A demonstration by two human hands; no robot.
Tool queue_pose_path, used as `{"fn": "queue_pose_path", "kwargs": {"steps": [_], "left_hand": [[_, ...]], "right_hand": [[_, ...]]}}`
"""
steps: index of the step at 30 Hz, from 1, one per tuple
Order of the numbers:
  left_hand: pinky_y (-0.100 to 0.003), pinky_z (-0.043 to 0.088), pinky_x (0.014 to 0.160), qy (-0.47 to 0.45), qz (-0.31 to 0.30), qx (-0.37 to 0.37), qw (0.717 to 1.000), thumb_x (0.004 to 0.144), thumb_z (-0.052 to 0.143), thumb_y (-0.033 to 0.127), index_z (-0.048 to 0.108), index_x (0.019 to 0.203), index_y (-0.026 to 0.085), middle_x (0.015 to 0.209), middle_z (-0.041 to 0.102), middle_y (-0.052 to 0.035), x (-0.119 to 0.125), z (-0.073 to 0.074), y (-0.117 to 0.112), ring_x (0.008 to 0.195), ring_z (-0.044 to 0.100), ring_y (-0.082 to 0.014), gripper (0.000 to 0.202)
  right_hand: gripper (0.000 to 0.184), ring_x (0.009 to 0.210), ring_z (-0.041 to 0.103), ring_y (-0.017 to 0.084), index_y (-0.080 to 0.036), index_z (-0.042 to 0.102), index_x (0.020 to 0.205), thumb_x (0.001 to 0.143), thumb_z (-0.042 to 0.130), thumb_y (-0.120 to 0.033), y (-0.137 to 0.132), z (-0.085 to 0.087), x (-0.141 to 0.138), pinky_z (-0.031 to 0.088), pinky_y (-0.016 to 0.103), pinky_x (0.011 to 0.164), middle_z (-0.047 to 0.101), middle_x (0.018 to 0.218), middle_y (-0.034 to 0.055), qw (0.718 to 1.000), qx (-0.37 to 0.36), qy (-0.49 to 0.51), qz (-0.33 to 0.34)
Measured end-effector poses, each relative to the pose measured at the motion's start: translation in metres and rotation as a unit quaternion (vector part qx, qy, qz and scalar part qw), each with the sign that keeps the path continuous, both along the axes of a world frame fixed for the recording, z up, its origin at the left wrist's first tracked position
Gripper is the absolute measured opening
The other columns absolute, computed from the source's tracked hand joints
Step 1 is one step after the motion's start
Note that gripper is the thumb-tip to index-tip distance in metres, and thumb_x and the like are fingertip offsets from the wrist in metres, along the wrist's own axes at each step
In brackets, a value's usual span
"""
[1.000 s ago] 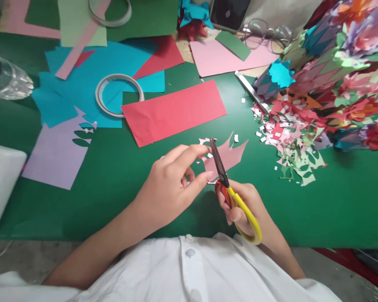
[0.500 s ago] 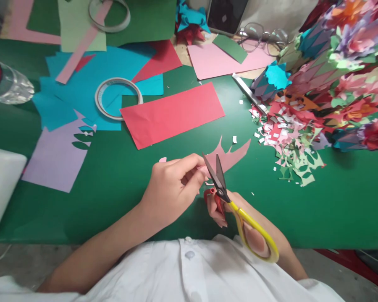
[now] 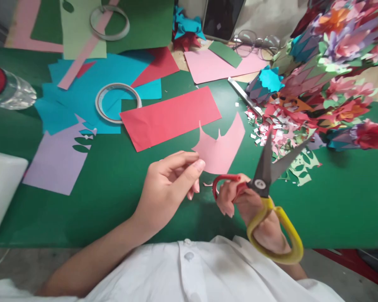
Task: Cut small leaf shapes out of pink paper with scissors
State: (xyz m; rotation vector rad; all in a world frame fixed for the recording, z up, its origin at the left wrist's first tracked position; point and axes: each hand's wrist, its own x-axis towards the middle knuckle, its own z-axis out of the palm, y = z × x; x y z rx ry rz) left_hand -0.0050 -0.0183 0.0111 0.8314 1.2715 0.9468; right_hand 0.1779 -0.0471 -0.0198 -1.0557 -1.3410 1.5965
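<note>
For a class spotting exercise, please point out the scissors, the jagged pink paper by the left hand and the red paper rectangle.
Scissors (image 3: 260, 183), head view: on the pivot.
Jagged pink paper (image 3: 220, 152), head view: on its middle.
Red paper rectangle (image 3: 170, 119), head view: near its centre.

From my remote seat, I've got the left hand pinching a cut pink paper between its fingers, while the right hand holds scissors, blades spread apart! Beyond them on the green table, a red sheet laps over a tape roll, and paper flowers crowd the right side near scattered scraps.
</note>
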Motion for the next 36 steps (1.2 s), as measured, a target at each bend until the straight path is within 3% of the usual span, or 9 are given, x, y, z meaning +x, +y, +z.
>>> {"fn": "queue_pose_path", "kwargs": {"steps": [3,7,14,17,19,22,26,32,36], "left_hand": [[-0.020,0.035,0.041,-0.091,0.023,-0.044,0.995,0.084,0.062,0.029,0.063,0.074,0.019,0.058,0.050,0.0048,0.006,-0.002,-0.003,0.045,0.043,-0.0062,0.015],[-0.021,0.028,0.041,-0.131,-0.023,-0.087,0.987,0.084,0.061,0.032,0.063,0.069,0.018,0.062,0.048,0.0042,0.014,-0.007,-0.007,0.045,0.033,-0.0046,0.021],[-0.027,0.047,0.070,-0.048,-0.131,-0.013,0.990,0.084,0.064,0.026,0.071,0.085,0.019,0.087,0.063,-0.0039,0.011,-0.012,-0.015,0.081,0.056,-0.0156,0.010],[-0.024,0.047,0.071,-0.130,-0.102,-0.009,0.986,0.080,0.072,0.035,0.066,0.112,0.025,0.096,0.059,-0.0023,0.004,-0.016,-0.017,0.082,0.055,-0.0141,0.034],[-0.022,0.047,0.073,-0.199,-0.101,-0.010,0.975,0.080,0.072,0.041,0.060,0.123,0.028,0.098,0.059,-0.0016,0.000,-0.018,-0.016,0.084,0.055,-0.0135,0.046],[-0.021,0.047,0.069,-0.258,-0.164,-0.062,0.950,0.084,0.067,0.046,0.064,0.115,0.023,0.092,0.063,-0.0030,-0.001,-0.018,-0.012,0.080,0.058,-0.0132,0.039],[-0.020,0.045,0.058,-0.262,-0.243,-0.116,0.927,0.086,0.063,0.048,0.067,0.098,0.016,0.081,0.066,-0.0039,0.001,-0.014,-0.010,0.065,0.058,-0.0110,0.034],[-0.023,0.047,0.053,-0.259,-0.268,-0.115,0.921,0.086,0.046,0.068,0.065,0.081,0.014,0.074,0.064,-0.0062,-0.002,-0.012,-0.009,0.064,0.063,-0.0161,0.058],[-0.022,0.049,0.052,-0.163,-0.327,-0.166,0.916,0.089,0.056,0.047,0.063,0.078,0.014,0.068,0.066,-0.0050,0.002,-0.011,-0.010,0.058,0.062,-0.0137,0.036]], "right_hand": [[0.032,0.062,0.054,0.016,-0.023,0.052,0.088,0.084,0.067,-0.050,0.005,-0.002,-0.003,0.044,0.031,0.058,0.055,0.073,0.0002,0.991,0.018,0.013,-0.134],[0.026,0.056,0.059,0.017,-0.025,0.051,0.086,0.083,0.071,-0.041,0.011,-0.002,0.002,0.048,0.032,0.055,0.054,0.069,-0.0015,0.980,-0.023,0.022,-0.195],[0.019,0.054,0.050,0.011,-0.023,0.054,0.077,0.079,0.074,-0.024,0.016,0.000,0.007,0.043,0.026,0.047,0.046,0.074,-0.0018,0.948,0.002,0.032,-0.318],[0.018,0.058,0.050,0.012,-0.021,0.056,0.073,0.078,0.073,-0.022,0.019,-0.001,0.009,0.043,0.026,0.051,0.047,0.072,-0.0011,0.937,0.037,0.043,-0.345],[0.017,0.057,0.048,0.012,-0.021,0.056,0.071,0.077,0.072,-0.021,0.019,-0.002,0.012,0.040,0.026,0.049,0.048,0.071,-0.0008,0.937,0.044,0.036,-0.346],[0.013,0.052,0.041,0.011,-0.022,0.058,0.073,0.077,0.070,-0.021,0.018,-0.001,0.014,0.033,0.026,0.045,0.047,0.070,-0.0009,0.947,0.019,0.009,-0.320],[0.013,0.061,0.048,0.014,-0.023,0.060,0.078,0.076,0.073,-0.024,0.016,0.001,0.012,0.038,0.028,0.053,0.051,0.075,0.0008,0.954,0.009,-0.036,-0.297],[0.012,0.070,0.052,0.015,-0.022,0.060,0.077,0.078,0.072,-0.021,0.015,0.000,0.005,0.043,0.029,0.063,0.052,0.075,0.0000,0.959,0.060,-0.062,-0.272],[0.010,0.067,0.051,0.014,-0.022,0.061,0.080,0.080,0.070,-0.021,0.014,0.001,0.003,0.041,0.028,0.059,0.054,0.076,0.0001,0.962,0.055,-0.089,-0.252]]}}
